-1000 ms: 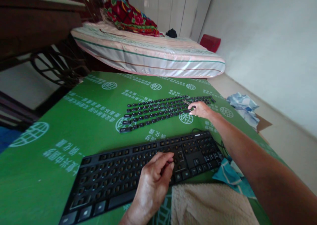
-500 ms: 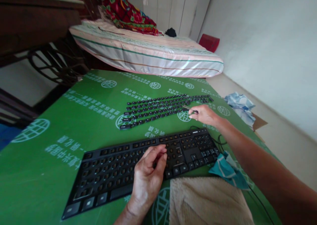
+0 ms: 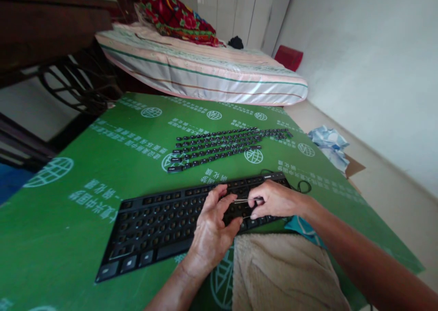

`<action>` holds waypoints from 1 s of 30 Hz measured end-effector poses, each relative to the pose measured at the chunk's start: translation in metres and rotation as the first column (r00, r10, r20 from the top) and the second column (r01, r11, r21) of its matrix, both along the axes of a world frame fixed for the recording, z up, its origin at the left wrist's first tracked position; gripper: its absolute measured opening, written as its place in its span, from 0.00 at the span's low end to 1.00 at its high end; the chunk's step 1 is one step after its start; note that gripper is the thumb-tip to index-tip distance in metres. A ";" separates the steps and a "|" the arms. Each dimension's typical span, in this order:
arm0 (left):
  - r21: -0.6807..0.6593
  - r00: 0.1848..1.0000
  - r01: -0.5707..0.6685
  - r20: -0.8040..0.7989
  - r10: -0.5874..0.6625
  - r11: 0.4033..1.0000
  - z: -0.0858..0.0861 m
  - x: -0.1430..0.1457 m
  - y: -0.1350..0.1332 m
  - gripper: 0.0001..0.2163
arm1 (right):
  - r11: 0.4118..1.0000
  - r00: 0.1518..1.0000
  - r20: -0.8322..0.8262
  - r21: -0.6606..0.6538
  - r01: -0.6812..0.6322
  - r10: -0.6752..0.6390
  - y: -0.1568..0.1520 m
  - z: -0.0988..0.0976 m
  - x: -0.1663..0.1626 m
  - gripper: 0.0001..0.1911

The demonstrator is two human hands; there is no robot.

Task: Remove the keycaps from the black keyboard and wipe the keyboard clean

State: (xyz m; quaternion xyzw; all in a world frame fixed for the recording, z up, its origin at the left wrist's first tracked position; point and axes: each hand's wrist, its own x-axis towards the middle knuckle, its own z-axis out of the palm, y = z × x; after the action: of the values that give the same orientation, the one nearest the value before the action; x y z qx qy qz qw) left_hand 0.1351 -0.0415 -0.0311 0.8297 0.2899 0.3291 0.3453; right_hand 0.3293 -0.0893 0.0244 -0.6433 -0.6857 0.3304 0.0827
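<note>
A black keyboard [image 3: 160, 224] with most of its keycaps off lies tilted across the green table. My right hand [image 3: 273, 200] is closed on what look like thin metal tweezers [image 3: 241, 201], their prongs pointing left, low over the keyboard's right half. Just left of the tips, my left hand [image 3: 215, 219] rests over the keyboard with thumb and fingers apart. Beneath both hands, part of the key field is hidden. Behind the keyboard, loose black keycaps [image 3: 208, 155] lie in several long rows.
The green sheet [image 3: 112, 174] with printed globes covers the table. A beige cloth [image 3: 284, 270] and a teal cloth [image 3: 304, 229] lie by my right forearm. The keyboard's cable [image 3: 304, 186] curls at its right end. Beyond stands a bed [image 3: 205, 73].
My right hand has come back from the keycap rows to the keyboard, bringing the tweezers. My left hand's thumb and fingers have spread from a pinch and moved slightly right.
</note>
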 end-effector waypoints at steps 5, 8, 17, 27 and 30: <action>0.011 0.999 -0.002 -0.039 0.003 1.000 0.001 0.000 0.000 0.16 | 0.999 0.999 0.042 -0.040 -0.032 0.033 0.002 0.002 -0.003 0.06; 0.003 0.998 -0.012 -0.060 0.012 1.000 0.002 0.000 0.000 0.16 | 0.999 0.999 0.031 -0.036 -0.038 0.040 0.003 0.001 -0.003 0.04; -0.038 0.997 -0.071 -0.031 0.070 0.997 0.000 0.003 -0.001 0.11 | 1.000 1.000 -0.006 0.004 0.014 -0.014 0.004 -0.004 -0.001 0.02; 0.025 0.995 -0.053 -0.084 0.055 0.998 0.004 0.004 -0.002 0.13 | 0.998 0.999 0.002 0.011 0.054 -0.054 0.001 -0.008 -0.002 0.02; 0.071 0.990 -0.073 -0.113 0.081 0.995 0.002 0.006 -0.003 0.13 | 0.998 0.998 0.037 0.039 0.052 -0.053 0.002 -0.011 -0.003 0.02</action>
State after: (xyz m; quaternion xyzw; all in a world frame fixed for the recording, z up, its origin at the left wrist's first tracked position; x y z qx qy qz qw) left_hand 0.1412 -0.0448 -0.0291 0.8467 0.3299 0.3031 0.2871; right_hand 0.3262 -0.0876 0.0137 -0.6654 -0.6763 0.3027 0.0907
